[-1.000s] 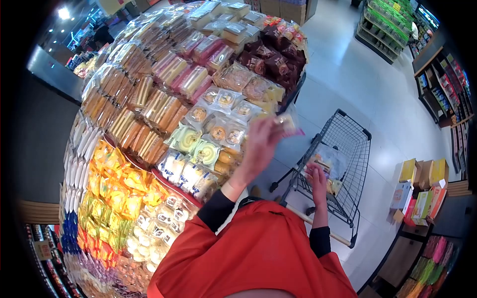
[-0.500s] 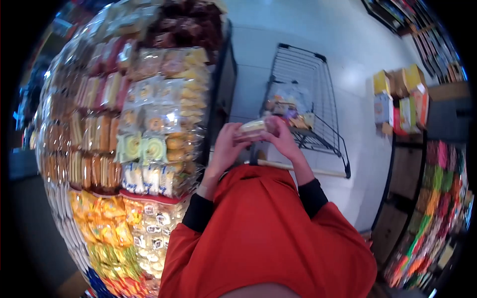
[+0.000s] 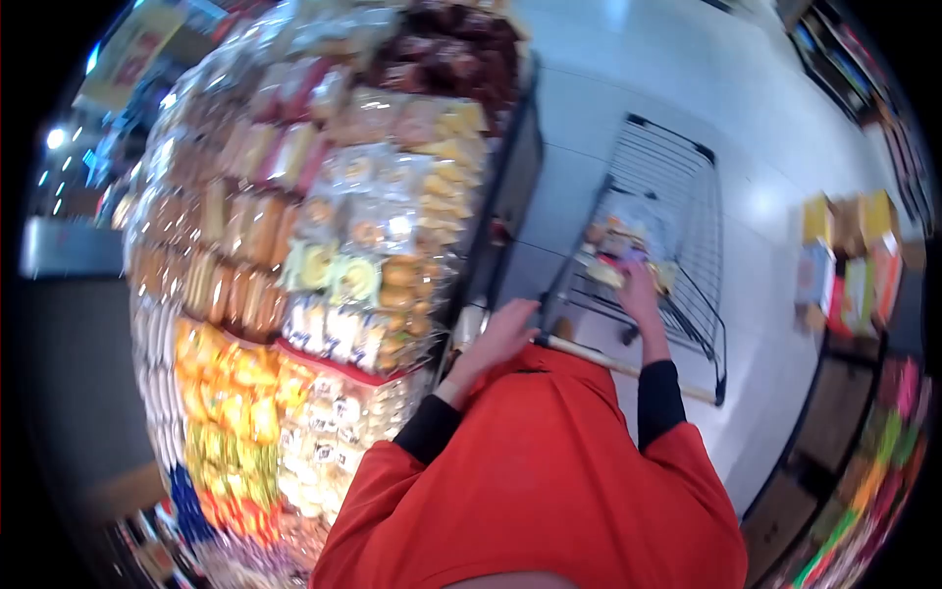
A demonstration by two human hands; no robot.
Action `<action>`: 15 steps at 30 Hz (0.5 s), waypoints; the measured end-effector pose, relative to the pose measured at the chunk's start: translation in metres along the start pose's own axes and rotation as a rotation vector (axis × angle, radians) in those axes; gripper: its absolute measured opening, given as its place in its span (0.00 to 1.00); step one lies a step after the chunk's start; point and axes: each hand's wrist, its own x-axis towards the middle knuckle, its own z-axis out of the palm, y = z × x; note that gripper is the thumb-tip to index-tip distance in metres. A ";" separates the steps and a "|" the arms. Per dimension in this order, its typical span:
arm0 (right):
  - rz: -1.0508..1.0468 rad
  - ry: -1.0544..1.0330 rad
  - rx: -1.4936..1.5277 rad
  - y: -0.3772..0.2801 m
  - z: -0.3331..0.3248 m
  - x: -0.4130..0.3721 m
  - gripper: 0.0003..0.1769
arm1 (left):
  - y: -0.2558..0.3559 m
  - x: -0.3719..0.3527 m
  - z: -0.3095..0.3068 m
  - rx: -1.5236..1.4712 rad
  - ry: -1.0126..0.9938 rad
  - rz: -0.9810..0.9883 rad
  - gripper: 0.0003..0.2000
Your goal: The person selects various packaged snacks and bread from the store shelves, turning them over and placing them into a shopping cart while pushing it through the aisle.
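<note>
My right hand (image 3: 638, 287) reaches down into the shopping cart (image 3: 673, 162), among several wrapped packages inside. Its fingers are closed at a small pale, clear-wrapped snack pack (image 3: 605, 273), which shows partly beside the fingertips; blur hides the exact grip. By the left end of the cart's light handle bar (image 3: 589, 355) is my left hand (image 3: 505, 332), palm down with its fingers stretched out toward the black corner piece. Nothing shows in that hand. Whether it touches the cart cannot be made out.
Along my left runs a tall display of plastic-wrapped snacks (image 3: 334, 255), its dark side panel (image 3: 510, 167) close to the cart. Pale floor tiles (image 3: 579, 88) lie ahead. On the right stand colourful cartons (image 3: 859, 265) and shelves of bright packets (image 3: 883, 442).
Both hands held the snack pack above the handle before. Now my right hand has lowered into the cart, and my left has let go and moved down to the handle's left end. The view has shifted.
</note>
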 end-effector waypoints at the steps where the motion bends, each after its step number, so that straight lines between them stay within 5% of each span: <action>1: 0.024 -0.104 -0.152 0.003 0.003 -0.003 0.15 | 0.008 0.001 -0.001 0.013 -0.076 -0.065 0.25; 9: 0.164 -0.056 0.017 0.013 0.018 -0.011 0.19 | 0.029 0.006 -0.010 -0.017 -0.096 -0.135 0.22; 15: 0.204 -0.056 0.040 0.030 0.036 -0.016 0.21 | 0.041 0.031 -0.083 -0.016 0.273 -0.160 0.20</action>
